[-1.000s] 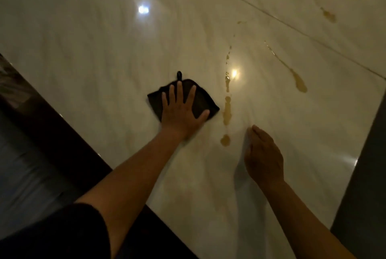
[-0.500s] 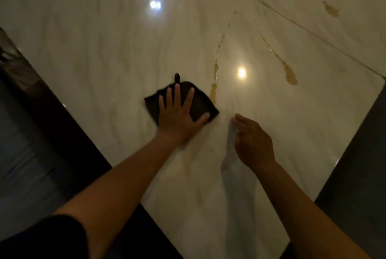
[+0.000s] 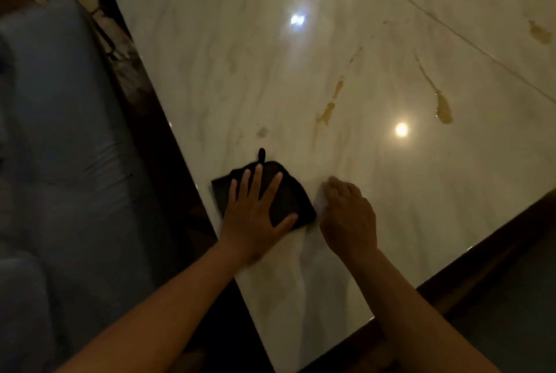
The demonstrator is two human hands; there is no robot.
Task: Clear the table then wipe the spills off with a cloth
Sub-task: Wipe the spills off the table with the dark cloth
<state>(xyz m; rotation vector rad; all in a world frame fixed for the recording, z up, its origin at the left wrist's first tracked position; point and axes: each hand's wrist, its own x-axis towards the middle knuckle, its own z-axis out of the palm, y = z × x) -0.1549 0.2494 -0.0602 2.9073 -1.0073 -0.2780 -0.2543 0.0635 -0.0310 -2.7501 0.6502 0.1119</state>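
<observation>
A dark folded cloth with a small loop lies on the glossy marble table, close to its left edge. My left hand presses flat on the cloth with spread, straight fingers. My right hand rests on the marble just right of the cloth, fingers loosely bent, holding nothing. Brown spill streaks show beyond the hands: one chain of drops above the cloth, a longer streak to the right, and a blot at the far right.
A blue upholstered seat stands along the table's left side, past a dark wooden edge. Another dark edge bounds the table at the lower right. A seam line crosses the marble at the back.
My left hand has drawn the cloth back toward the table's left edge, and the lower brown drops near it are gone. My right hand has come up beside the cloth.
</observation>
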